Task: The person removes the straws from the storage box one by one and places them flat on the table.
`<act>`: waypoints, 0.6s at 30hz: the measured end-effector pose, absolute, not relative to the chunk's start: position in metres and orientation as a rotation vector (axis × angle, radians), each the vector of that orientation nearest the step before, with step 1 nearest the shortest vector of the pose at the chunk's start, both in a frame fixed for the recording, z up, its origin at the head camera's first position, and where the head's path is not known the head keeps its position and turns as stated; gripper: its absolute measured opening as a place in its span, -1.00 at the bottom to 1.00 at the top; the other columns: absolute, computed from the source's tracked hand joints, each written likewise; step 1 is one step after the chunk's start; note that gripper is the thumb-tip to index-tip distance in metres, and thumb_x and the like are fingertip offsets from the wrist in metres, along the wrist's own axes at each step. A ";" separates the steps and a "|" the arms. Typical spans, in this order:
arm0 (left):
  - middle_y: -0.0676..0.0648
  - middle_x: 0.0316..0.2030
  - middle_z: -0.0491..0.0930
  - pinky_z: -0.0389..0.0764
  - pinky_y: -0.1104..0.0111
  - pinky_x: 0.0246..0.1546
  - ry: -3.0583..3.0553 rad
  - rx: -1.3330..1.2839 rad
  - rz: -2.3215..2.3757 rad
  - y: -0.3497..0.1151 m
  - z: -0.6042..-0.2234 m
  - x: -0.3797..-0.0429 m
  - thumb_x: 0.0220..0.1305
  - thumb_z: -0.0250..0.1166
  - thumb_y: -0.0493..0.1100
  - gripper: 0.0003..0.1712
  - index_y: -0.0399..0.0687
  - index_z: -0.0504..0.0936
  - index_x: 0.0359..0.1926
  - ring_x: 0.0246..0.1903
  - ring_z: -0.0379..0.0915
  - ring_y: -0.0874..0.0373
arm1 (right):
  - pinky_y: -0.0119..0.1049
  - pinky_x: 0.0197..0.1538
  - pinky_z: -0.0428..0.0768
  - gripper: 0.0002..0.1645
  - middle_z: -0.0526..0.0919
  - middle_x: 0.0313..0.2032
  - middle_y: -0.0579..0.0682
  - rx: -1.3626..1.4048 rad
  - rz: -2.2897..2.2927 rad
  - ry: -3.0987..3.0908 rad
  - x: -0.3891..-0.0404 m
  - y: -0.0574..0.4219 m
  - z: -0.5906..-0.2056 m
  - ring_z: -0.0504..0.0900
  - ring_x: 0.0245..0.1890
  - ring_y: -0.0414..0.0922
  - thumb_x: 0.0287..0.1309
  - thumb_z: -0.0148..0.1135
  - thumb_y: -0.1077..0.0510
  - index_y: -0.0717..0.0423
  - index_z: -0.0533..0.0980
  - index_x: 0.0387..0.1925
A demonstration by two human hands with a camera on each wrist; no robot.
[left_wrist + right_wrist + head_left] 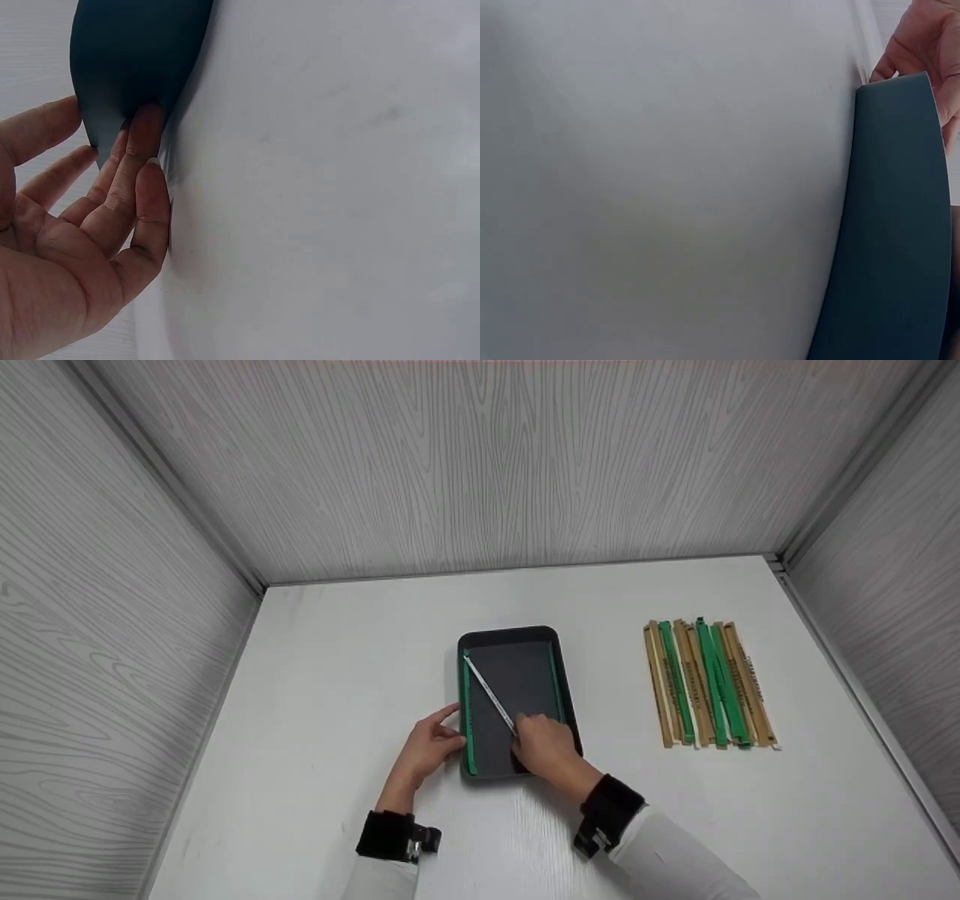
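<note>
A dark, shallow tray (517, 635) lies on the white table, its outer wall showing blue-green in both wrist views. My left hand (426, 750) is at the tray's left side, its fingertips touching the outer wall (139, 52) in the left wrist view. Over the tray, my right hand (546, 744) grips the near end of a white printed wrapped straw (489, 690), which slants toward the far left corner. One green wrapped straw (469, 720) lies along the inside left edge. Another green strip (555, 675) runs along the right edge. My right fingertips are hidden in the head view.
To the right of the tray, several brown and green wrapped straws (694, 682) lie side by side on the table (345, 660), some overlapping. Grey wood-grain panels (480, 465) stand behind the table and at both sides.
</note>
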State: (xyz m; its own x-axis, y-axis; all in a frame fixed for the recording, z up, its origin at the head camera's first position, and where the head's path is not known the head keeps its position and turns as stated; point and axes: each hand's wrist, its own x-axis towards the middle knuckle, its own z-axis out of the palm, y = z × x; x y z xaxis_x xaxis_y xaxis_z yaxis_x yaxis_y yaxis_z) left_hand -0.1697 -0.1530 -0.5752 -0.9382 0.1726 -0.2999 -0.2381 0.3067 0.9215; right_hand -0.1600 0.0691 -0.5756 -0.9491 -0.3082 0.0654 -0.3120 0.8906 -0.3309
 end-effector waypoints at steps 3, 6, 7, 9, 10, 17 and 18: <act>-0.16 -0.27 0.60 0.55 0.31 -0.28 2.231 -0.057 1.672 -0.153 -0.576 -0.170 0.22 0.31 -0.34 -0.27 -0.07 0.35 0.41 -0.31 0.54 0.09 | -0.16 -0.63 0.51 -0.77 0.51 -0.64 0.01 0.469 0.575 -3.079 -0.161 0.070 -0.574 0.55 -0.65 -0.08 0.16 0.29 0.20 0.13 0.45 -0.55; -0.17 -0.27 0.59 0.56 0.31 -0.27 2.220 -0.050 1.683 -0.154 -0.577 -0.170 0.23 0.30 -0.34 -0.28 -0.09 0.34 0.41 -0.30 0.54 0.09 | -0.19 -0.62 0.48 -0.75 0.48 -0.66 -0.04 0.413 0.657 -3.127 -0.163 0.073 -0.571 0.50 -0.66 -0.14 0.17 0.27 0.19 0.10 0.44 -0.58; -0.17 -0.27 0.59 0.56 0.30 -0.27 2.216 -0.052 1.686 -0.154 -0.577 -0.170 0.23 0.30 -0.34 -0.28 -0.09 0.34 0.41 -0.30 0.55 0.10 | -0.20 -0.61 0.47 -0.74 0.47 -0.67 -0.06 0.393 0.691 -3.140 -0.164 0.074 -0.570 0.48 -0.67 -0.16 0.17 0.27 0.19 0.09 0.44 -0.59; -0.17 -0.27 0.59 0.56 0.30 -0.27 2.213 -0.051 1.687 -0.154 -0.577 -0.171 0.23 0.30 -0.35 -0.27 -0.08 0.34 0.42 -0.30 0.55 0.10 | -0.22 -0.60 0.45 -0.75 0.46 -0.67 -0.09 0.362 0.772 -3.144 -0.165 0.079 -0.567 0.44 -0.67 -0.19 0.17 0.25 0.19 0.07 0.45 -0.60; -0.17 -0.27 0.59 0.56 0.30 -0.27 2.213 -0.050 1.688 -0.154 -0.577 -0.171 0.23 0.30 -0.35 -0.27 -0.08 0.34 0.42 -0.31 0.55 0.10 | -0.22 -0.59 0.44 -0.76 0.46 -0.66 -0.11 0.349 0.815 -3.144 -0.165 0.081 -0.564 0.43 -0.66 -0.19 0.18 0.25 0.19 0.06 0.46 -0.58; -0.17 -0.26 0.60 0.56 0.29 -0.27 2.220 -0.046 1.679 -0.154 -0.575 -0.170 0.23 0.31 -0.34 -0.27 -0.07 0.34 0.42 -0.31 0.55 0.09 | -0.25 -0.51 0.46 -0.90 0.54 -0.59 -0.14 0.250 1.081 -3.089 -0.165 0.108 -0.536 0.50 -0.62 -0.21 0.24 0.20 0.18 0.12 0.59 -0.34; -0.17 -0.26 0.60 0.57 0.29 -0.27 2.220 -0.048 1.679 -0.154 -0.575 -0.170 0.23 0.30 -0.35 -0.27 -0.07 0.34 0.42 -0.30 0.55 0.09 | -0.25 -0.49 0.47 -0.90 0.56 -0.56 -0.13 0.230 1.101 -3.074 -0.165 0.114 -0.532 0.52 -0.60 -0.20 0.24 0.20 0.18 0.12 0.60 -0.31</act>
